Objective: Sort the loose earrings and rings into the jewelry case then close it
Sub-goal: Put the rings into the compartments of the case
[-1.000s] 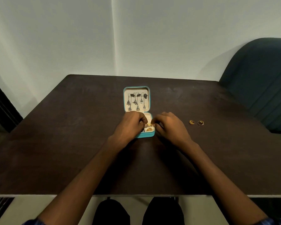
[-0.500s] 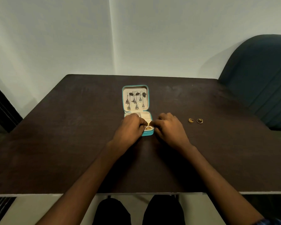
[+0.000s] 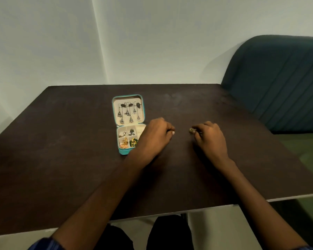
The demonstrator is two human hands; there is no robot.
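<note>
Nearest the camera, two dark trouser knees [image 3: 170, 231] show under the table's pale front edge, plus a bit of blue patterned sleeve [image 3: 43, 244] at bottom left. Both bare forearms reach forward over the dark brown table [image 3: 61, 168].

Left hand [image 3: 154, 138]: palm down, fingers curled loosely, resting on the tabletop and overlapping the right side of the jewelry case base; a pale fingernail shows at its tip. Cannot tell if it grips anything.

Right hand [image 3: 210, 139]: well to the right of the case, fingers closed in a pinch on a small gold ring [image 3: 192, 130] that shows at the fingertips, right at the table surface. A second small metal glint sits under the fingers, too hidden to tell what it is.

Jewelry case [image 3: 124, 151]: teal, open, lying flat left of centre. Base is split into cream compartments: silver piece [image 3: 122, 134] in the far-left one, dark earring [image 3: 131, 132] in the far-middle one, gold-orange pieces [image 3: 124, 143] near left, green-yellow pieces [image 3: 133, 142] near middle. Right-hand compartments partly covered by the left hand.

Case lid [image 3: 128, 110] lies open behind the base, cream lined, with silver dangle earrings [image 3: 128, 113] hung across it in rows.

Farther back: dark teal padded chair [image 3: 278, 82] at the table's right far corner, plain pale wall [image 3: 152, 42] behind.
</note>
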